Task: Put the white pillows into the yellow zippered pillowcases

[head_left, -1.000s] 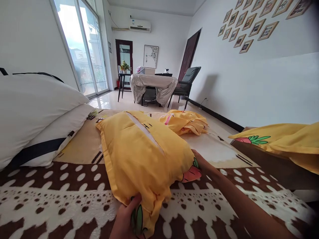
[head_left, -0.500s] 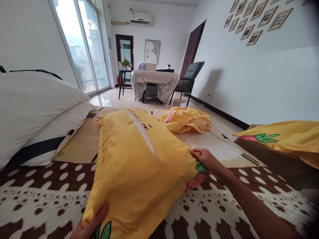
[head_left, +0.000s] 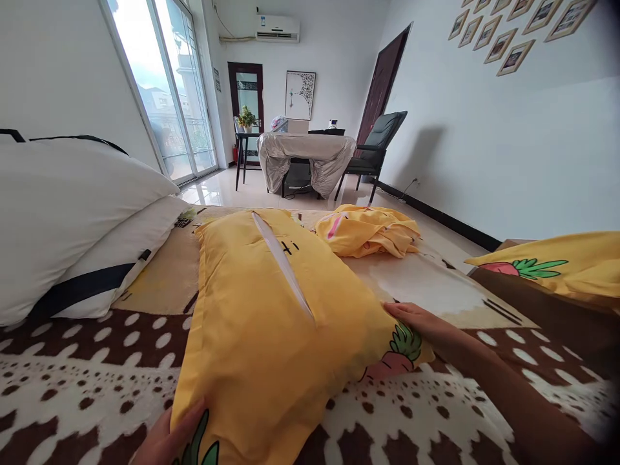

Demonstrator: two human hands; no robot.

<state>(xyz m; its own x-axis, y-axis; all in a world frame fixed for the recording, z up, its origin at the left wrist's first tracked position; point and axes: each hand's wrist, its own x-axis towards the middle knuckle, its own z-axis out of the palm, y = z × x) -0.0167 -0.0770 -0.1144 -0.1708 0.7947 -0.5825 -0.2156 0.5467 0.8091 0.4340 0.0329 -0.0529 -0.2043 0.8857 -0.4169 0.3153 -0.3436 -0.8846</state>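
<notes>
A yellow pillow (head_left: 261,323) with carrot prints lies in front of me on a brown and white patterned blanket (head_left: 116,349). White filling shows through a long slit in its yellow cover, beside the printed letters "Hi". My left hand (head_left: 169,426) grips the near left corner, thumb on top and the other fingers hidden beneath. At the right edge, by the printed carrot, my right hand (head_left: 419,320) holds the cover, its fingers partly out of sight. Behind the pillow is a crumpled yellow cloth (head_left: 371,232) with pink marks.
White pillows (head_left: 82,219) with dark bands are stacked at the left. On the right, another yellow carrot-print cloth (head_left: 552,265) lies over a brown box (head_left: 513,300). Beyond the bed stand a covered table (head_left: 310,147) and a dark chair (head_left: 380,142).
My right hand has slid a little outward and down along the pillow's right edge, and more of the printed carrot shows. The whole view has shifted slightly.
</notes>
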